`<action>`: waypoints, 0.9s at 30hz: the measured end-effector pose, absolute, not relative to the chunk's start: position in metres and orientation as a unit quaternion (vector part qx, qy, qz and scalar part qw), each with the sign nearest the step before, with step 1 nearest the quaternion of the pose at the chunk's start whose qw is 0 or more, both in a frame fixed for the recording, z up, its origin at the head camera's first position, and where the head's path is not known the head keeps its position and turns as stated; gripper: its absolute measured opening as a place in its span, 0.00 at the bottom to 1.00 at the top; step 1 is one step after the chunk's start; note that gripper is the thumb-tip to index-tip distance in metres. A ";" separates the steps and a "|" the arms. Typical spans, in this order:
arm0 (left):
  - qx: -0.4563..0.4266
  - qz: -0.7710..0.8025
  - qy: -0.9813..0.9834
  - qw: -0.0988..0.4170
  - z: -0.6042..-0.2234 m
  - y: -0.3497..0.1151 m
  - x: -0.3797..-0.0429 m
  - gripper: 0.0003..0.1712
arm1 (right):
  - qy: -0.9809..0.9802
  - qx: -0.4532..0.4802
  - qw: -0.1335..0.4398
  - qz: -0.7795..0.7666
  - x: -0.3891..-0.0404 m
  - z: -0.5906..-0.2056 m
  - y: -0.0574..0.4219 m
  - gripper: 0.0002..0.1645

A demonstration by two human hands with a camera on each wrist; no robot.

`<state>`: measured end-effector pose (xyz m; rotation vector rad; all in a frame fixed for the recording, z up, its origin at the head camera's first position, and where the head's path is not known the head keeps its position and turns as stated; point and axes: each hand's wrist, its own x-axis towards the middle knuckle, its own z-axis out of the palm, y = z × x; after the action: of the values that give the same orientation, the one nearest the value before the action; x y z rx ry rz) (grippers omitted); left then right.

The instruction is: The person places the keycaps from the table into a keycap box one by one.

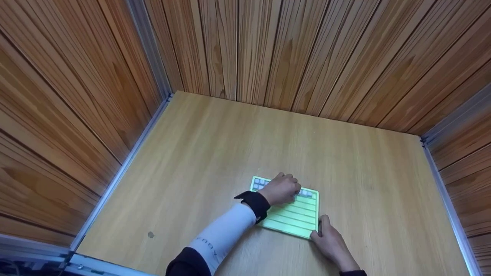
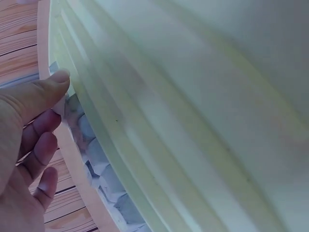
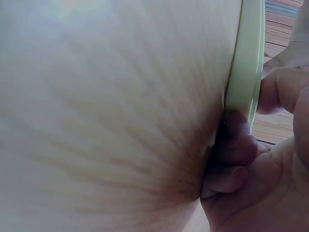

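Observation:
A light green tray (image 1: 293, 216) with parallel ridges lies on the wooden table. Along its far edge runs a row of small grey-white keycaps (image 1: 305, 193), partly covered by my left hand (image 1: 282, 189). In the left wrist view, the thumb and forefinger pinch a pale keycap (image 2: 60, 104) at the end of the row, while the other fingers curl loosely. More keycaps (image 2: 111, 183) sit beside it against the rim. My right hand (image 1: 332, 241) grips the near right corner of the tray, thumb on one side and curled fingers (image 3: 236, 150) at the other side of its edge.
The table (image 1: 191, 172) is bounded by wood-plank walls (image 1: 287, 53) at the back and both sides, with metal rails (image 1: 126, 165) along the joints. A small dark spot (image 1: 150, 234) marks the table at the left.

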<state>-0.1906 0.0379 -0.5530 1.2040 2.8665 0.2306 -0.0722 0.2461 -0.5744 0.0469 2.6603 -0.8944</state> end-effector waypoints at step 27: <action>0.396 0.067 0.916 -0.006 -0.563 0.034 -0.196 0.08 | 0.929 0.020 0.178 -0.323 -0.077 -0.576 0.243 0.20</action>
<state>-0.1962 0.0338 -0.5633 1.2488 2.8886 0.2102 -0.0772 0.2430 -0.5761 0.0559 2.6279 -0.9150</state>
